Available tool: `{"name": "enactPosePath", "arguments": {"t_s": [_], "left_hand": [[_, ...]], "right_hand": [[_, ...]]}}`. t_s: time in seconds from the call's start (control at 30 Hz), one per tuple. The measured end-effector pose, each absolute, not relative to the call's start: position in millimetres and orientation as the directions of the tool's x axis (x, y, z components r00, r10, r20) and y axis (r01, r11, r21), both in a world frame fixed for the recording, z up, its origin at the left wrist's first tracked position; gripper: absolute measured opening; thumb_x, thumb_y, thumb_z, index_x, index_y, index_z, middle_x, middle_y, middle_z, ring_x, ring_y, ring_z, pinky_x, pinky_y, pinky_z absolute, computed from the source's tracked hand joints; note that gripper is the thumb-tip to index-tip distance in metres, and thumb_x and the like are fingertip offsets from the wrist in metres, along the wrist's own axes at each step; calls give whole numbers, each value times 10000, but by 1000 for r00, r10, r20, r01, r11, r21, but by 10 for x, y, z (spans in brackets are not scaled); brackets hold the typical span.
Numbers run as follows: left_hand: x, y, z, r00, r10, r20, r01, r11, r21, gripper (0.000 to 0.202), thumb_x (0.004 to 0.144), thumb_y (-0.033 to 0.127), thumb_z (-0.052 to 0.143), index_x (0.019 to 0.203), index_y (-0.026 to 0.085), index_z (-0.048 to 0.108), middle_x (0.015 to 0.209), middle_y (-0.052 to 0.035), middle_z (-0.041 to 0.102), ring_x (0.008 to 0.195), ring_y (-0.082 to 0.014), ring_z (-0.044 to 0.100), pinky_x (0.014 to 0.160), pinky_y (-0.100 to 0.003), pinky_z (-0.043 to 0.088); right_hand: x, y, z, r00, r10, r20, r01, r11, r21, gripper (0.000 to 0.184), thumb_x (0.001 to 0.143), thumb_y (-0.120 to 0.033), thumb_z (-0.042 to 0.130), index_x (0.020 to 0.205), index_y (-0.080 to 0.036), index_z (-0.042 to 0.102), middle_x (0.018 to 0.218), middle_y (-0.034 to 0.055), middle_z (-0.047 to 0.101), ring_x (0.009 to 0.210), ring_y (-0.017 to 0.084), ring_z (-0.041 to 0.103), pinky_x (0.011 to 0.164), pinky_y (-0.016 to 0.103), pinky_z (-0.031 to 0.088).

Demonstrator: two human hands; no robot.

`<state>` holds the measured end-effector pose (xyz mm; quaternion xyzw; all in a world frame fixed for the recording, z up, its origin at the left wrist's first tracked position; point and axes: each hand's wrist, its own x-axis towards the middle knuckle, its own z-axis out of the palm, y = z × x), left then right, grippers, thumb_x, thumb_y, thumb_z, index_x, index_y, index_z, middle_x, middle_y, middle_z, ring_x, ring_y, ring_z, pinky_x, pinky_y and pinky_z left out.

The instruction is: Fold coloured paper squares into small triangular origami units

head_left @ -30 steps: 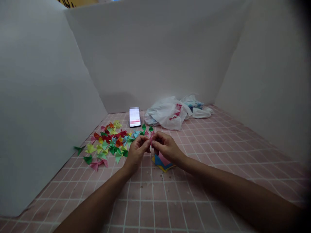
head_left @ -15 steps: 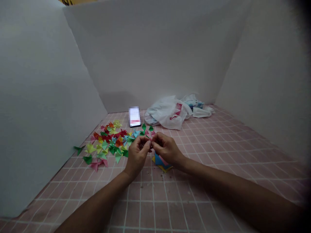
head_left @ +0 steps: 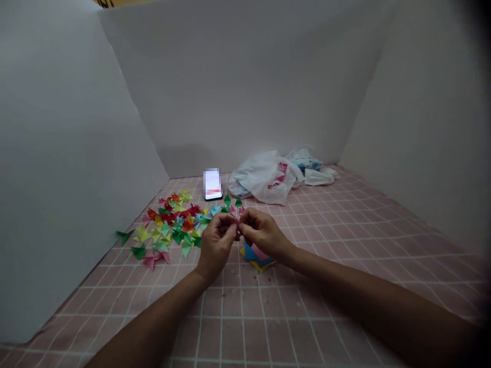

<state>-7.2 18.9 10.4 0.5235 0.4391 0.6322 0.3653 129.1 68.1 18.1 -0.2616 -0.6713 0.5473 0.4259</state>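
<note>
My left hand (head_left: pixel 219 240) and my right hand (head_left: pixel 263 232) meet at the middle, fingertips pinched together on a small piece of pink folded paper (head_left: pixel 237 219). Most of that paper is hidden by the fingers. Beneath my right hand lies a loose stack of square paper sheets (head_left: pixel 258 256), with yellow, blue and pink showing. Left of my hands spreads a pile of folded paper cranes (head_left: pixel 169 225) in red, orange, yellow, green, blue and pink. A few green and pink cranes sit just beyond my fingertips.
A lit phone (head_left: pixel 213 185) stands propped behind the cranes. To its right are a crumpled white plastic bag (head_left: pixel 264 176) and a white-and-blue packet (head_left: pixel 309 162). White panels (head_left: pixel 249 87) wall in the back and sides. A pink checked cloth (head_left: pixel 245 332) covers the surface.
My right hand has shifted very slightly, showing a little more of the paper stack. Both hands keep pinching the pink paper.
</note>
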Motion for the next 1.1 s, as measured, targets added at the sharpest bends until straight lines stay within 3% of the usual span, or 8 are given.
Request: {"name": "enactPosePath", "arguments": {"t_s": [1.1], "left_hand": [[-123,177,143,-121,927,354,54,-350,935,40,828,211,629,840,173,621,706,20,628,584,-110,621,569,-231,525]], "right_hand": [[1316,699,199,-593,769,239,-195,151,-969,165,798,-272,615,744,-191,481,613,-38,616,422,67,503,409,188,378]]}}
